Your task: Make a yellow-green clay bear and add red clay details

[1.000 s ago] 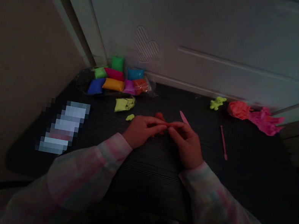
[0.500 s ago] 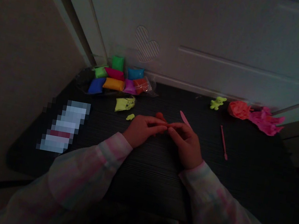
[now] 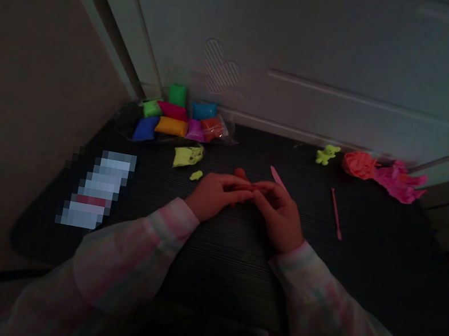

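My left hand [image 3: 216,196] and my right hand [image 3: 282,216] meet fingertip to fingertip above the dark table, both closed in a pinch. Between them is a small piece of red clay [image 3: 252,187], mostly hidden by the fingers. Just behind my left fingers sits a rounded lump of reddish-orange clay [image 3: 240,173], its lower part covered. A pink plastic clay knife [image 3: 278,177] lies beyond my right hand, partly hidden by it. To the left of my left hand are a small yellow clay bit [image 3: 196,175] and an opened yellow clay packet [image 3: 187,156].
Several coloured clay packets [image 3: 171,126] lie in clear plastic at the back left. A pixelated bright rectangle [image 3: 101,190] is at the left. Toward the right are a pink tool [image 3: 336,214], a yellow clay figure [image 3: 326,155], an orange crumpled bundle [image 3: 359,164] and a pink one [image 3: 400,181].
My fingertips have shifted slightly against each other around the red clay, and my right fingers have lifted a little. The things on the table stay in place.
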The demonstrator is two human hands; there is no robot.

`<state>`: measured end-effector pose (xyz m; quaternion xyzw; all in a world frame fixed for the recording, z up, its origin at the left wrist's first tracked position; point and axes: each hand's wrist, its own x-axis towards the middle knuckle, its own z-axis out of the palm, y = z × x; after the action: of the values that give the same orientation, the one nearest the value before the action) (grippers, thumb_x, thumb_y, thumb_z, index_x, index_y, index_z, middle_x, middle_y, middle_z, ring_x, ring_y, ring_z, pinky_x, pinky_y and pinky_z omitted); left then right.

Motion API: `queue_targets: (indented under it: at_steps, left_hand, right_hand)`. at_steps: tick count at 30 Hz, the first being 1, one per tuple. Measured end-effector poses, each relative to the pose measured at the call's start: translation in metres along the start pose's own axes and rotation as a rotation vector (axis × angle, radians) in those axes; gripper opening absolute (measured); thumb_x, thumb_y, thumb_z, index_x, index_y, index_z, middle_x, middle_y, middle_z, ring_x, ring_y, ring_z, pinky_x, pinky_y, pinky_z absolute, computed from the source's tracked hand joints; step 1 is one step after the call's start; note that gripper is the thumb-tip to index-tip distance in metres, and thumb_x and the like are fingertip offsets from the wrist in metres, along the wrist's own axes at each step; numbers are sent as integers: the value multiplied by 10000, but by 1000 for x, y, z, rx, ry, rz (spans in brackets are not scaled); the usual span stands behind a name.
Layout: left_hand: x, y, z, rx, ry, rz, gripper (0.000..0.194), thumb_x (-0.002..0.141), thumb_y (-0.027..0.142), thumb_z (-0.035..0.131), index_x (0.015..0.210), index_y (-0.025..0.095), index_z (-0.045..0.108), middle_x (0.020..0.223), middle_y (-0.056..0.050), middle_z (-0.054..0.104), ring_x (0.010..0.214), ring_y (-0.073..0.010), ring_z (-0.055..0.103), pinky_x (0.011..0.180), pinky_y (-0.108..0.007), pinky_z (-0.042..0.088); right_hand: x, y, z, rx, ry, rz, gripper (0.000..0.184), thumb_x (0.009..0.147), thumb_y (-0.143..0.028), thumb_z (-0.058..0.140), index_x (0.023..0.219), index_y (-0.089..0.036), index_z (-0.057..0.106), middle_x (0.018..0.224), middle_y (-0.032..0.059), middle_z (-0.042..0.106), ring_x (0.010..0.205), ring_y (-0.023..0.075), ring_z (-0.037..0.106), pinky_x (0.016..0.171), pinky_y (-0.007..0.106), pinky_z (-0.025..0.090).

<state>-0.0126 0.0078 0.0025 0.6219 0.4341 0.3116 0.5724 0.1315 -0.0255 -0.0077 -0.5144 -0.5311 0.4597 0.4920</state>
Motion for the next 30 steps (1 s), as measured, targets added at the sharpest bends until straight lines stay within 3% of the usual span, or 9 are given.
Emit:
queue_targets:
  at_steps: [11,21,30]
  left_hand:
    - [0,2,-2,6,-4,9,204,687,319,557,743,135,625,569,31,541,495,-37,444,461,-159,339]
    - [2,0,-3,-118,-47,-35,249,708,314,543,865,135,616,595,26,552,518,-39,473,486,-161,373]
    - [2,0,-4,-1,-20,-33,236,711,336,530,772,131,631,573,20,554,457,-34,431,450,-169,337]
  right_hand:
    - [-4,2,-1,-57,-74,-74,185,727,-256,537,913,-259,547,857,-5,593,793,150,563,749,360,453]
    - [-2,-3,-1,7,21,-45,171,702,-199,559,867,-246,563,809,-20,614,742,121,568,721,318,458]
    - [-1,-4,0,42,58,-14,172,687,-188,566,856,-221,564,820,-19,630,743,109,577,716,295,459]
